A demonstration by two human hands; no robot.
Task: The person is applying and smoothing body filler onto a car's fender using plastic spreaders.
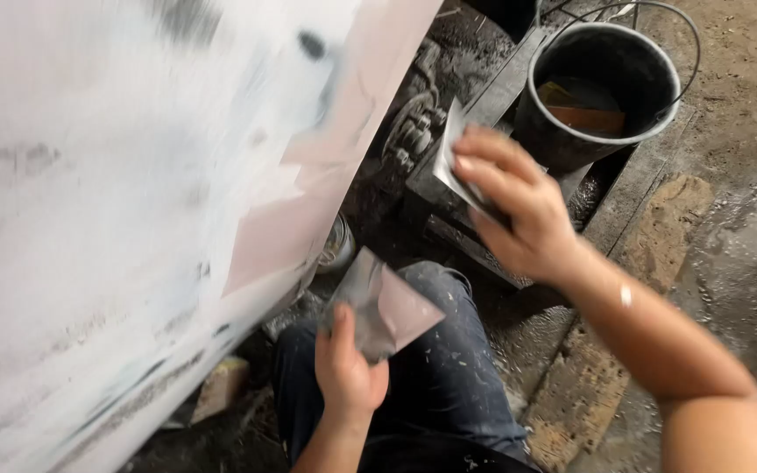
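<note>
Across the left half of the frame a large curved panel (pixel 116 228) fills the view, coated in whitish filler with pinkish patches toward its right edge and dark smudges near the top; it is blurred. Below its lower edge, at bottom left, a pale block (pixel 221 385) lies on the dark, dirty floor, and a small round tin (pixel 339 245) sits just under the panel's edge. In the lower middle the left hand (pixel 348 372) is closed, thumb on top, around the lower edge of a flat metal spreader (pixel 383 307) smeared with pinkish paste, held above the person's knee in paint-flecked dark jeans (pixel 449 368). Right of centre, higher up, the right hand (pixel 519 210) pinches a second thin metal blade (pixel 449 158) between curled fingers and thumb, the blade's corner sticking up past the fingertips. Behind that hand are dark wooden boards (pixel 492 96) and grimy machine parts. In the upper right a black bucket (pixel 602 88) with a wire handle stands on the boards, with something yellow and orange inside. The floor (pixel 746 245) at far right is wet, rough concrete with patches of brown dirt.
</note>
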